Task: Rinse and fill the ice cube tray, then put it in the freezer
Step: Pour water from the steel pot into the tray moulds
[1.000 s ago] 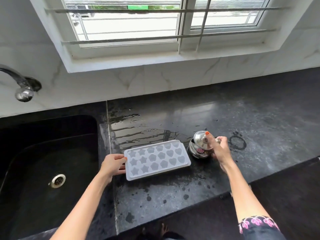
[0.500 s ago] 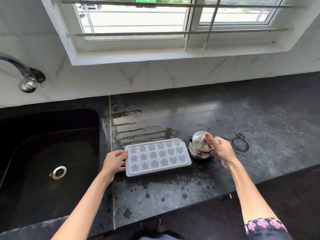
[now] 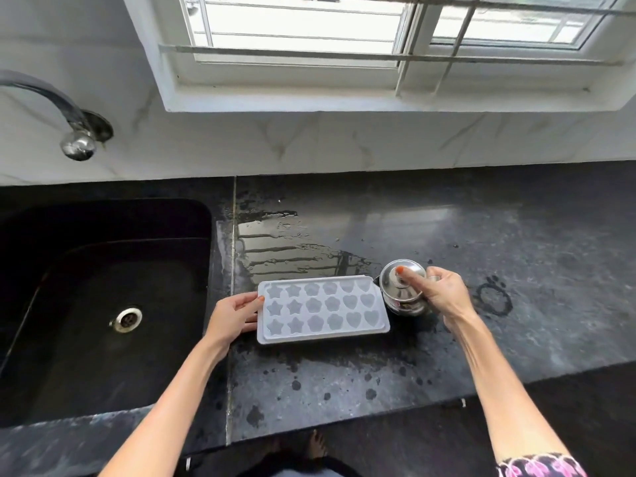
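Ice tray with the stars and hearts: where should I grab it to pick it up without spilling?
Grip the ice tray by its two short end rims, one hand coming from each side. It lies flat and long, so end grips likely keep it level. The left hand already pinches the left rim.

A pale white ice cube tray showing star, flower and heart moulds is lying on speckled black tabletop; a shiny steel pot is gleaming beside it.
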Demonstrator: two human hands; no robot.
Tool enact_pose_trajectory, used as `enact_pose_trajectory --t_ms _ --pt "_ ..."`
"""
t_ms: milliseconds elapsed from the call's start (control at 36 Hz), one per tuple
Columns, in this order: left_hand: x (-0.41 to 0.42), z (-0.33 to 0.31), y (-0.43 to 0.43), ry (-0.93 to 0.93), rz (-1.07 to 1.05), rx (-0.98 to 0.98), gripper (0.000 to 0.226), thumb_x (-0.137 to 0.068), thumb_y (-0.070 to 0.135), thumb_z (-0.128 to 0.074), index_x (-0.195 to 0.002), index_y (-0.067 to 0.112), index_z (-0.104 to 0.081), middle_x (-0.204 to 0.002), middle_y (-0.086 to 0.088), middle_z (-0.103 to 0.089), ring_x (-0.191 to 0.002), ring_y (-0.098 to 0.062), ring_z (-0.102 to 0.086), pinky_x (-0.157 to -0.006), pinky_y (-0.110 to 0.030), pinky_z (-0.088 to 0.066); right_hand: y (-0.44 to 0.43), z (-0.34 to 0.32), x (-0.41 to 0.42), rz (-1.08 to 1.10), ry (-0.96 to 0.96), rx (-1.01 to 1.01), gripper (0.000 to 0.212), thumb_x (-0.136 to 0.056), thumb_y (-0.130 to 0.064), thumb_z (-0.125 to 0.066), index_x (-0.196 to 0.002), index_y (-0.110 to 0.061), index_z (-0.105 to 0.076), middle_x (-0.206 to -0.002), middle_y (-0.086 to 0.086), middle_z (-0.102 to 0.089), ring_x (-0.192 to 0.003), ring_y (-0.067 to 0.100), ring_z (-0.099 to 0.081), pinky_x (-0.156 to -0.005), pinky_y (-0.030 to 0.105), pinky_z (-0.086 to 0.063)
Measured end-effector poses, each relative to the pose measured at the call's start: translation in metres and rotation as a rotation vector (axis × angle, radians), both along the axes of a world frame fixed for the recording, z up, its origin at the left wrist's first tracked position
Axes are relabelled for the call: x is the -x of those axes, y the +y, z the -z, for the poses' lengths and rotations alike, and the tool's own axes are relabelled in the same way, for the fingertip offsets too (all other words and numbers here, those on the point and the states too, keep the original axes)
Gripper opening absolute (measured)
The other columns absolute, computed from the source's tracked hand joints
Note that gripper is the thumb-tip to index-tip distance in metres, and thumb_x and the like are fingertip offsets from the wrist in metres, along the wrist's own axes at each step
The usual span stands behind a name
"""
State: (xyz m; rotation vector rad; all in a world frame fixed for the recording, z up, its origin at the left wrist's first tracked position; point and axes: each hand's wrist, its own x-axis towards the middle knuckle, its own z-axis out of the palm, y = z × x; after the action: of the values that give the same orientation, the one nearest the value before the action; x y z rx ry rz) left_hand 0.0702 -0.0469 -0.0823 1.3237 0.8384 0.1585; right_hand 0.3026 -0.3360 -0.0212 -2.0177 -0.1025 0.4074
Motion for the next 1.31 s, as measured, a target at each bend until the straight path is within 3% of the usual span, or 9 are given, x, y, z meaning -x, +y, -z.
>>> enact_pose_trajectory --t_ms 333,556,694,1306 --pt "0.000 0.003 0.000 -0.032 -0.001 0.012 0.010 -0.095 0.016 -0.067 -0.099 0.024 -0.073 -0.091 0.002 -0.080 -0.082 -0.015 -0.077 -0.061 -0.021 -0.059 0.008 -0.015 -0.001 -0.049 -0.060 0.174 0.077 -0.046 -0.073 -0.083 -0.051 -0.022 -0.026 -0.046 -0.012 -0.038 -0.045 0.008 -0.031 -0.051 0.031 -0.021" --pt "0.000 0.008 0.003 -0.024 0.001 0.013 0.009 -0.095 0.018 -0.068 -0.101 0.022 -0.074 -0.092 0.001 -0.080 -0.083 -0.015 -0.077 -0.061 -0.022 -0.059 0.013 -0.020 0.001 -0.062 -0.115 0.282 0.066 -0.052 -0.074 -0.081 -0.039 -0.024 -0.040 -0.037 -0.015 -0.038 -0.050 0.012 -0.037 -0.053 0.035 -0.026" --pt "0.000 0.012 0.005 -0.017 0.004 0.027 0.010 -0.094 0.019 -0.068 -0.099 0.023 -0.076 -0.094 -0.002 -0.080 -0.085 -0.019 -0.077 -0.062 -0.021 -0.059 0.017 -0.023 0.000 -0.066 -0.140 0.303 0.077 -0.048 -0.079 -0.078 -0.050 -0.021 -0.028 -0.047 -0.010 -0.042 -0.055 0.015 -0.040 -0.056 0.034 -0.027" --pt "0.000 0.014 0.007 -0.018 0.018 0.037 0.013 -0.094 0.018 -0.068 -0.104 0.013 -0.074 -0.096 -0.005 -0.080 -0.087 -0.022 -0.077 -0.063 -0.023 -0.060 0.027 -0.029 0.002 -0.106 -0.204 0.409 0.073 -0.052 -0.079 -0.076 -0.056 -0.022 -0.031 -0.053 -0.004 -0.043 -0.055 0.014 -0.038 -0.054 0.034 -0.026"
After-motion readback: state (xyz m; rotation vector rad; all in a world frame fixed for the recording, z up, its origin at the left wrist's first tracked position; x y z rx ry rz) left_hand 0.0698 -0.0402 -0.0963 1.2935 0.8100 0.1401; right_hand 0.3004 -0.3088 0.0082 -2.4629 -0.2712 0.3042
